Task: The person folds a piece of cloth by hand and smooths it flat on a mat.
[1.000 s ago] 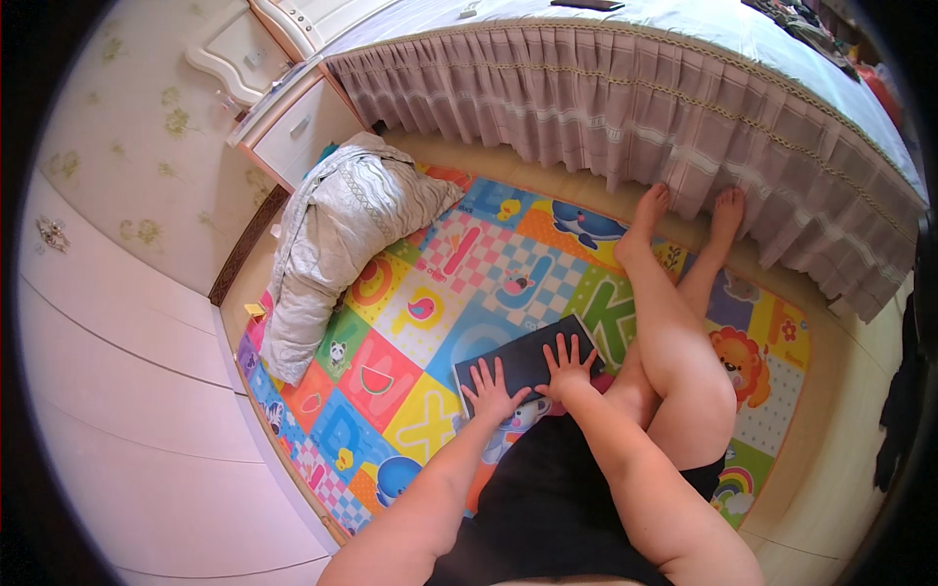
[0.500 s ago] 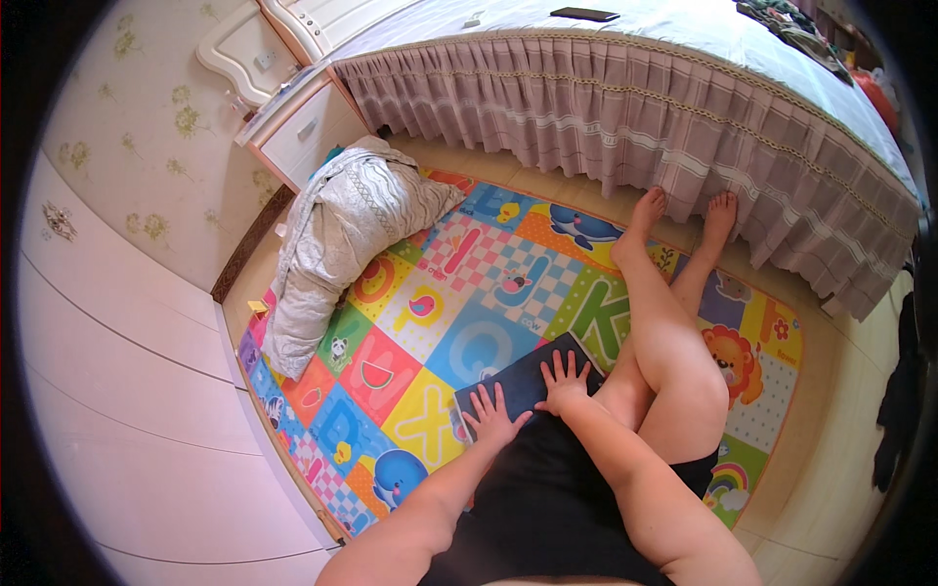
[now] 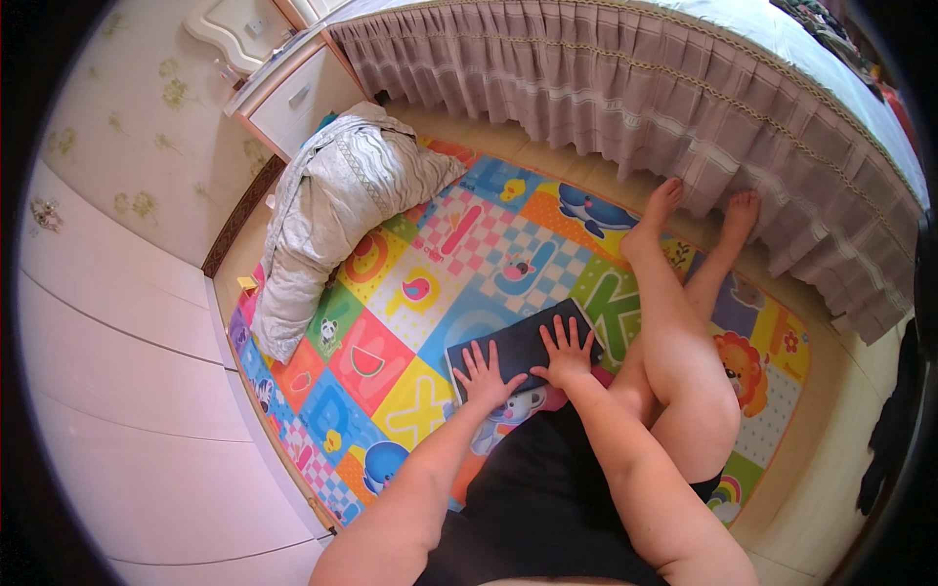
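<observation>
A flat, dark navy rectangle (image 3: 518,344) with a pale edge lies on the colourful play mat (image 3: 459,327) in front of my body; whether it is a book or folded cloth I cannot tell. On its left part my left hand (image 3: 486,377) rests flat, fingers spread. My right hand (image 3: 566,354) is pressed flat on its right part, fingers also apart. The thumbs point toward each other, with a small gap between them. Neither hand grips anything. My crossed bare legs (image 3: 674,342) stretch out to the right of the rectangle.
Crumpled silvery-grey bedding (image 3: 337,195) is heaped on the mat's far left corner. Behind it stands a white bedside cabinet (image 3: 298,103). A bed with a pleated skirt (image 3: 586,98) runs along the far side, near my feet. White curved panels (image 3: 147,391) line the left.
The dark rectangle and both hands on it have moved slightly away from my body, showing more mat between. The view has tilted a little.
</observation>
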Motion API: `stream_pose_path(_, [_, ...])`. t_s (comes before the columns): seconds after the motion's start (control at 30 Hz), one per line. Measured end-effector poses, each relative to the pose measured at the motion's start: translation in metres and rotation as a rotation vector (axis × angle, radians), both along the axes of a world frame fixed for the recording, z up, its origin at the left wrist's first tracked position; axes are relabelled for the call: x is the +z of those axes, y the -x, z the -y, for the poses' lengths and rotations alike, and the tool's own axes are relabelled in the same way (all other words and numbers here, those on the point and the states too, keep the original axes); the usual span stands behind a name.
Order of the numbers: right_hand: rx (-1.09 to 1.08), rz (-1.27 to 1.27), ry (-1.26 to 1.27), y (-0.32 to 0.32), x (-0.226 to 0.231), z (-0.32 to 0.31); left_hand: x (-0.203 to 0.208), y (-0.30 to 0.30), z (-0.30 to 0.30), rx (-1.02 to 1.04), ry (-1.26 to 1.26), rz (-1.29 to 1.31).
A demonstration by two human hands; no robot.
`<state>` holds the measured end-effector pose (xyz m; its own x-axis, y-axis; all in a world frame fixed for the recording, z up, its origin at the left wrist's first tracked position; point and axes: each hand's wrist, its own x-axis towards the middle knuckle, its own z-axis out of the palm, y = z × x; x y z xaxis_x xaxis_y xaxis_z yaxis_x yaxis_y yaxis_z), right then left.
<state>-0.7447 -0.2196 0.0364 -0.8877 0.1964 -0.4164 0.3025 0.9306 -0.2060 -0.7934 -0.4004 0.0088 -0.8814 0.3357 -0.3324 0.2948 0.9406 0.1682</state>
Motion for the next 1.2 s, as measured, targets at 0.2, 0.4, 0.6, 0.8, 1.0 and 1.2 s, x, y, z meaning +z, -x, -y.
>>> stream_pose_path(0.2, [-0.06, -0.073, 0.013, 0.027, -0.001, -0.011, 0.002, 0.045, -0.012, -0.099, 0.013, 0.014])
stream_pose_path(0.4, [-0.073, -0.036, 0.027, 0.046, -0.006, -0.023, 0.01, 0.071, -0.025, -0.145, 0.084, 0.088])
stream_pose_path(0.6, [-0.05, 0.06, -0.083, 0.05, 0.018, -0.014, 0.009, 0.062, -0.025, -0.107, 0.07, 0.079])
stream_pose_path(0.8, [-0.042, 0.141, -0.079, 0.023, 0.011, 0.002, 0.003, 0.029, -0.011, -0.091, 0.035, 0.076])
stream_pose_path(1.0, [-0.023, 0.21, -0.128, -0.007, 0.013, 0.021, 0.007, -0.012, 0.009, -0.102, 0.027, 0.054])
stream_pose_path(1.2, [0.069, 0.318, -0.297, -0.029, -0.005, 0.043, 0.001, -0.059, 0.029, -0.107, 0.041, 0.041])
